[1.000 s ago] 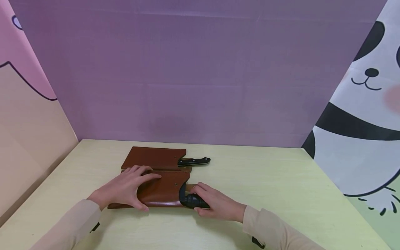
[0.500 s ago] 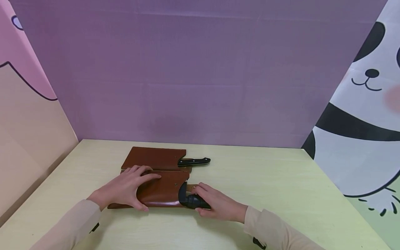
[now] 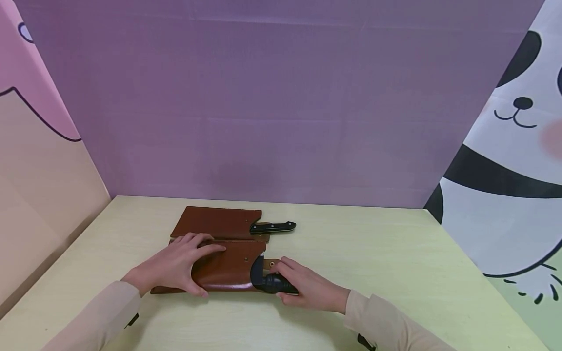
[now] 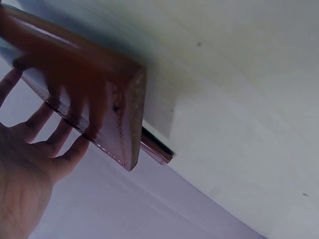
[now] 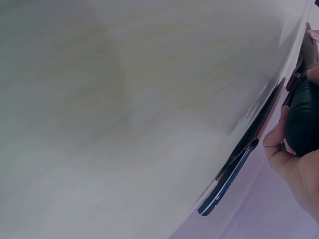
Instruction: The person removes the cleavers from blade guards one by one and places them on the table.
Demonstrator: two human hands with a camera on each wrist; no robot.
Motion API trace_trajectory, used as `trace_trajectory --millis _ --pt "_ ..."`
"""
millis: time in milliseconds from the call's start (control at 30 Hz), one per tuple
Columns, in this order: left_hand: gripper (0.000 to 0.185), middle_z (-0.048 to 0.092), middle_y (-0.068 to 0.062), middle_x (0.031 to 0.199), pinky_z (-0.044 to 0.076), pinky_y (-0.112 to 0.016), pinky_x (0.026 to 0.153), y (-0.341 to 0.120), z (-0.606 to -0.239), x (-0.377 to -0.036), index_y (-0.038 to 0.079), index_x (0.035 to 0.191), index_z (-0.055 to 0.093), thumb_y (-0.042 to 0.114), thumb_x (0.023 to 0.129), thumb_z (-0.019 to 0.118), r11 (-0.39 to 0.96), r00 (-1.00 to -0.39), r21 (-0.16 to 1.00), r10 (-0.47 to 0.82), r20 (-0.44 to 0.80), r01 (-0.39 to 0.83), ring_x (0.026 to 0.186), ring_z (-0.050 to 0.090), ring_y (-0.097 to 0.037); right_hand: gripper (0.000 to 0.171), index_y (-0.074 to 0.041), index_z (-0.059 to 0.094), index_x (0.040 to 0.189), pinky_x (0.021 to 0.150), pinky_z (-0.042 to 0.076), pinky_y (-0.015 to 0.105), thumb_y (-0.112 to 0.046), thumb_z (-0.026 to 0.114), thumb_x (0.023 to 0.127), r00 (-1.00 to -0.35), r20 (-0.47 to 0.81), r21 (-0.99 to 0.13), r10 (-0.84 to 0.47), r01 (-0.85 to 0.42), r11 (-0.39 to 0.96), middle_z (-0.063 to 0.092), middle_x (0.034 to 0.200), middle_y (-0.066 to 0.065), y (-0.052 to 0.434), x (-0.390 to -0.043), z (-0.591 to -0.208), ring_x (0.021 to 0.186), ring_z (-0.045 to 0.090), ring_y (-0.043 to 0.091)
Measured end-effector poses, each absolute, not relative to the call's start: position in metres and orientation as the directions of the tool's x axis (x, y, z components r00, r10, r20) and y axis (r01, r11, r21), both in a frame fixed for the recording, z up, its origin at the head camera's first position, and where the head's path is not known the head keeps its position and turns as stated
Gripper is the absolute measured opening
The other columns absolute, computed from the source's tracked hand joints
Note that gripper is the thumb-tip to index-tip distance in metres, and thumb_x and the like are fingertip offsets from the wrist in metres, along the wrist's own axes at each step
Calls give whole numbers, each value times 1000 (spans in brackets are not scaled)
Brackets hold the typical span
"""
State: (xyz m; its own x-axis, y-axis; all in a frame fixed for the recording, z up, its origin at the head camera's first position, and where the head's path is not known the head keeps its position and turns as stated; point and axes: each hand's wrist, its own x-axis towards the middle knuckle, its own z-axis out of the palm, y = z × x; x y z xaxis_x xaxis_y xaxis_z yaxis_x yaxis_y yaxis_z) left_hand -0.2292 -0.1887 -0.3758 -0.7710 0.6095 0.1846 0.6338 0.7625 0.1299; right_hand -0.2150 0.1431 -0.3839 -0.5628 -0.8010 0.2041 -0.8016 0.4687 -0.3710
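Note:
Two brown leather sheaths lie one behind the other. The left hand (image 3: 180, 261) spans the near sheath (image 3: 228, 273), thumb at its front edge and fingers toward its back edge. In the left wrist view, the fingertips (image 4: 84, 137) meet the stitched edge of that sheath. A tool (image 3: 274, 282) with a thick black ribbed handle and a curved black collar sits in its right-hand mouth; most of the rest is hidden inside. The right hand (image 3: 305, 287) grips this handle, thumb in front. In the right wrist view, the handle's rounded end (image 5: 301, 134) shows between the fingers.
Behind lies the far sheath (image 3: 215, 222), with a black riveted knife handle (image 3: 274, 227) sticking out to the right. The pale wooden table (image 3: 373, 253) ends at a purple backdrop (image 3: 281, 97). A panda-printed panel (image 3: 505, 161) stands on the right.
The right hand has shifted slightly to the right with the black handle, and a little more of the tool shows at the sheath's mouth. The left hand stays nearly still.

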Motion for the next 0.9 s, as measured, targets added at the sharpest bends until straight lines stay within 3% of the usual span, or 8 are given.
trace_trajectory --millis 467,900 --pt "94 42 -3 132 41 -52 88 -192 -377 -228 34 134 43 73 53 70 755 -765 138 613 199 641 117 40 -24 34 -15 46 117 71 43 12 -18 59 85 -566 175 -385 -805 -792 473 45 103 -6 146 -213 -380 84 45 4" --pt "93 41 -4 132 42 -51 86 -195 -377 -228 33 134 43 72 54 70 752 -762 138 616 199 644 116 40 -24 36 -13 47 116 70 42 11 -18 61 84 -528 243 -330 -814 -834 442 45 100 -6 150 -213 -382 82 45 3"
